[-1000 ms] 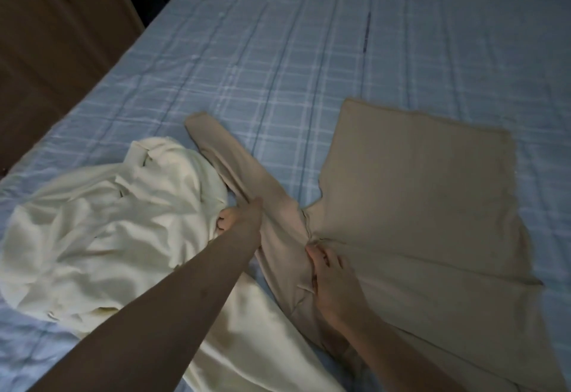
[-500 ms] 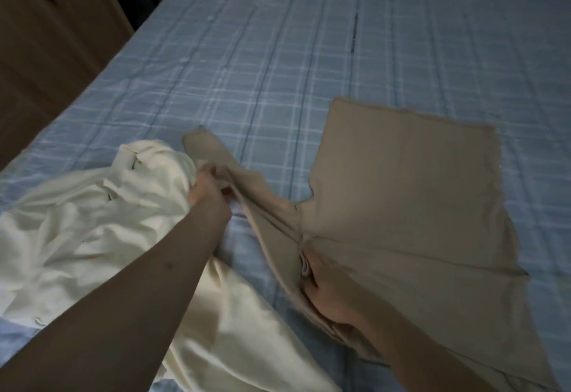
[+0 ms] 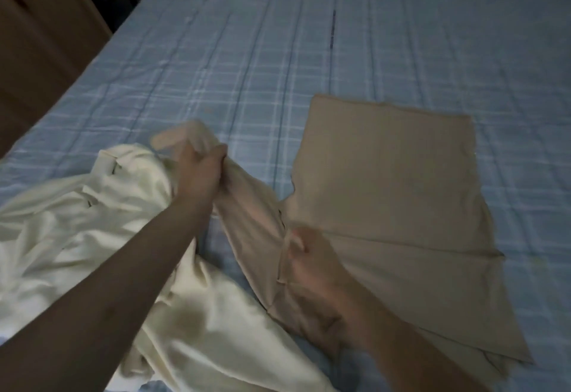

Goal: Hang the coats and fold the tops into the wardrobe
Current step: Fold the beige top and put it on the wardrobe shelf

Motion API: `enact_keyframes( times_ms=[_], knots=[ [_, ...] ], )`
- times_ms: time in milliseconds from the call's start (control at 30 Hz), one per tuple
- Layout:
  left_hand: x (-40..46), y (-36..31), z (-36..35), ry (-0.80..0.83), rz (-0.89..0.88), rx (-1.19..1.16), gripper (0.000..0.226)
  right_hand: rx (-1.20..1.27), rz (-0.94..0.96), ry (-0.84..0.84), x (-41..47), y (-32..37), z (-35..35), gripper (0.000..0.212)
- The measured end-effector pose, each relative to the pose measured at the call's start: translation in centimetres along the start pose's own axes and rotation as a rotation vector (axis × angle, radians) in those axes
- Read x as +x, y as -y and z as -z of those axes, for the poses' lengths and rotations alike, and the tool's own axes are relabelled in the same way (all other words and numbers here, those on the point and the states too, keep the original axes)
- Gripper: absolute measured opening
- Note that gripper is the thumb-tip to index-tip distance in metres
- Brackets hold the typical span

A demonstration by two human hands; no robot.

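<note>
A dim bedroom: a bed (image 3: 309,36) under a pale blue plaid sheet fills most of the view, with a brown wooden wardrobe panel (image 3: 40,51) standing at its left edge. A tan long-sleeved top (image 3: 386,194) lies spread on the sheet right of centre, its body flat and its hem toward the far side. Its left-hand sleeve (image 3: 247,203) is raised off the bed. The left hand (image 3: 200,172) has its grip closed round that sleeve near the cuff, the cuff end poking out beyond the fingers. The right hand (image 3: 312,265) is blurred; its grip seems to pinch the fabric at the shoulder seam, thumb on top. A crumpled cream garment (image 3: 92,221) lies heaped on the bed to the left, partly under the left forearm and just beside the lifted sleeve.
</note>
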State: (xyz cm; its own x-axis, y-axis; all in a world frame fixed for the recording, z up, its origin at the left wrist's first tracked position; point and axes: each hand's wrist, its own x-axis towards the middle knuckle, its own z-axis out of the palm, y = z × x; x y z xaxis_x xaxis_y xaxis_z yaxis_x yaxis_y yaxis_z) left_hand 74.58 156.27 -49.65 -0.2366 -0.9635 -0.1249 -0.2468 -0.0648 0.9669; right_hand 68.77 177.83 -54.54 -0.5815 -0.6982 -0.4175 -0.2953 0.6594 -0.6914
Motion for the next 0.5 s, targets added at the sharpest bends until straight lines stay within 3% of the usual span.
enact_keyframes(
  times_ms=[33,100,133,200,267,367,400,500],
  knots=[
    [-1.1,-0.4,-0.7,0.052,-0.23,0.165,0.027,0.239,-0.041,-0.13,0.0,1.1,2.0,0.028],
    [-4.6,-2.0,-1.8,0.233,-0.731,0.439,0.01,0.758,-0.122,-0.163,-0.5,3.7,6.5,0.023],
    [-6.2,-2.8,-2.3,0.341,-0.966,0.589,0.011,0.963,-0.114,-0.111,-0.8,4.7,8.7,0.034],
    [-8.5,-2.9,-3.8,0.559,-1.298,0.797,0.022,1.033,-0.057,-0.064,-1.1,6.0,12.1,0.061],
    [-10.2,-1.1,-5.4,0.709,-1.39,0.875,0.033,0.943,-0.099,-0.133,-1.5,6.0,13.5,0.066],
    [-12.1,1.9,-5.9,0.779,-1.345,0.967,0.071,1.061,-0.323,-0.362,-2.4,2.8,13.6,0.018],
    [-12.4,2.6,-5.6,0.764,-1.338,1.007,0.078,1.162,-0.395,-0.43,-2.8,1.0,13.7,0.012],
    [-12.0,4.3,-4.2,0.62,-1.276,1.133,0.063,1.303,-0.483,-0.565,-4.7,-4.4,15.0,0.007]
  ],
)
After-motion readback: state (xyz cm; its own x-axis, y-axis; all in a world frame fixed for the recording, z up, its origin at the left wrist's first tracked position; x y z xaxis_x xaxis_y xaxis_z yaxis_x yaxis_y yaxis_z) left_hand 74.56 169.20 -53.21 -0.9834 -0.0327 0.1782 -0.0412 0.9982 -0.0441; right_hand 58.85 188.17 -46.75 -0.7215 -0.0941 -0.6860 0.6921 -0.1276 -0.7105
